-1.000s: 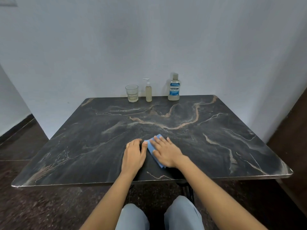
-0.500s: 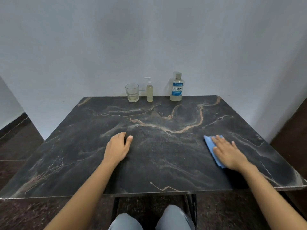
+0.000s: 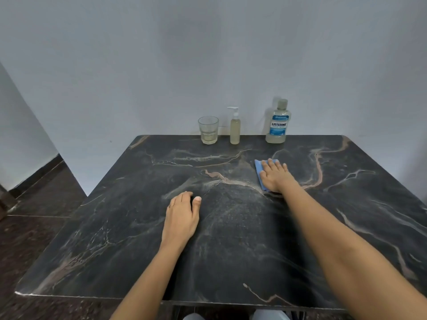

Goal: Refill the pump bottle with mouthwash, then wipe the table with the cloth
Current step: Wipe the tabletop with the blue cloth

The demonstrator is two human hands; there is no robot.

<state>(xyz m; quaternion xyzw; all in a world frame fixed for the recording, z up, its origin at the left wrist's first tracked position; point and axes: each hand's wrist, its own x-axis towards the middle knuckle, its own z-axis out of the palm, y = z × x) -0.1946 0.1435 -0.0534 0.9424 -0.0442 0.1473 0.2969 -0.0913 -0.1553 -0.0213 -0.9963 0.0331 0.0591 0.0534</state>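
A folded blue cloth lies on the dark marble table, right of centre and toward the back. My right hand presses flat on it, fingers spread, covering most of it. My left hand rests palm down on the table's middle, holding nothing. Against the back wall stand a small pump bottle with pale liquid and a Listerine mouthwash bottle, both upright and closed.
A clear glass with a little pale liquid stands left of the pump bottle at the back edge. A white wall rises right behind the table. Dark floor lies to the left. My knees show under the near edge.
My right hand has slid the cloth from the right side of the table toward the back and centre. My left hand has stayed about where it was on the table.
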